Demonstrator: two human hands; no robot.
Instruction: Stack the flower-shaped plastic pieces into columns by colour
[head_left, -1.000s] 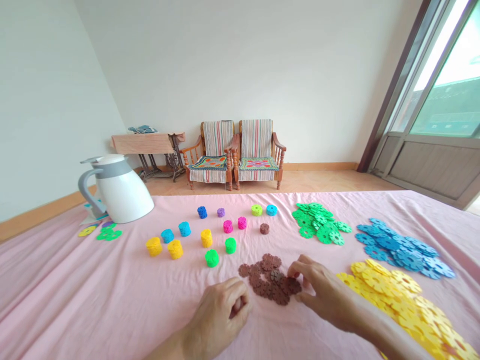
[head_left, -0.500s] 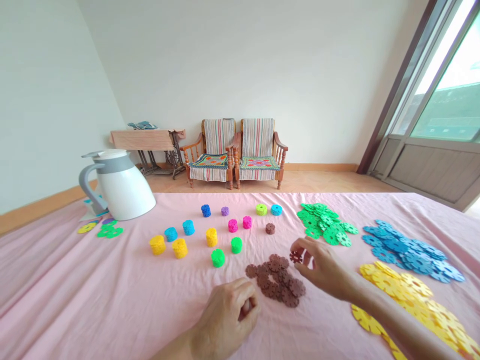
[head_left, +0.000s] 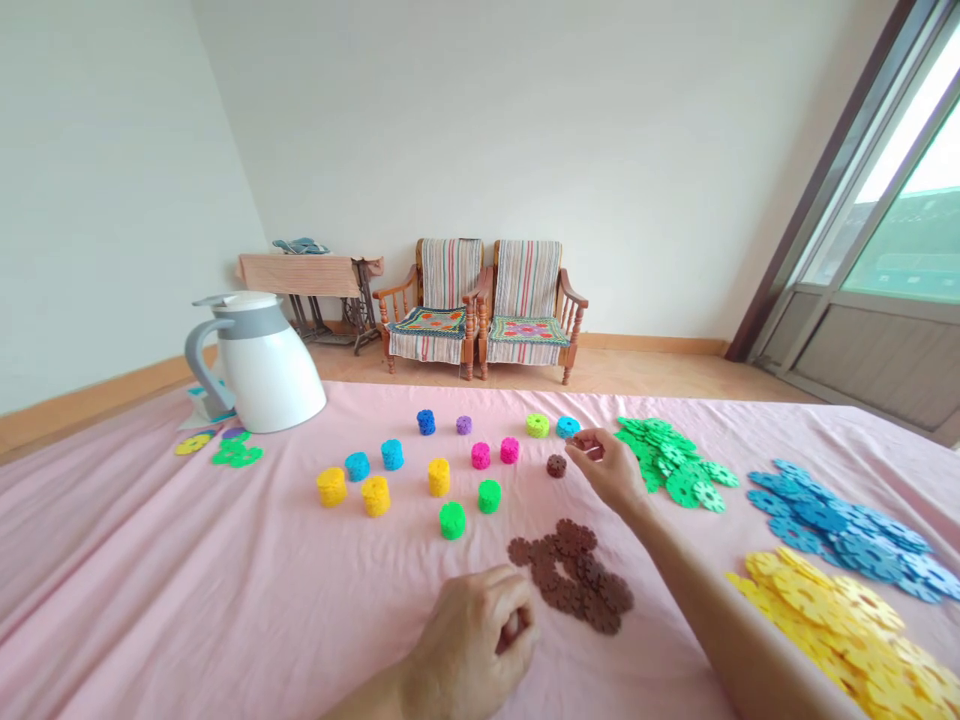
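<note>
My right hand (head_left: 609, 468) is stretched forward, its fingers pinched on a brown snowflake disc just right of a small brown stack (head_left: 556, 465). Nearer to me lies a loose heap of brown discs (head_left: 574, 573) on the pink cloth (head_left: 187, 580). My left hand (head_left: 480, 640) rests on the cloth left of that heap, curled into a loose fist; something small may be inside, but I cannot make it out. Several short coloured stacks stand beyond, among them yellow (head_left: 375, 495), green (head_left: 452, 520), pink (head_left: 481, 455) and blue (head_left: 426, 421) ones.
Piles of green discs (head_left: 671, 460), blue discs (head_left: 847, 520) and yellow discs (head_left: 847, 620) lie to the right. A white jug (head_left: 262, 362) stands at the far left with a few loose discs (head_left: 236, 454) beside it. Two chairs (head_left: 484, 305) stand behind the table.
My right hand lifted one brown disc from the heap and carried it forward to the small brown stack. My left hand stayed curled near the heap.
</note>
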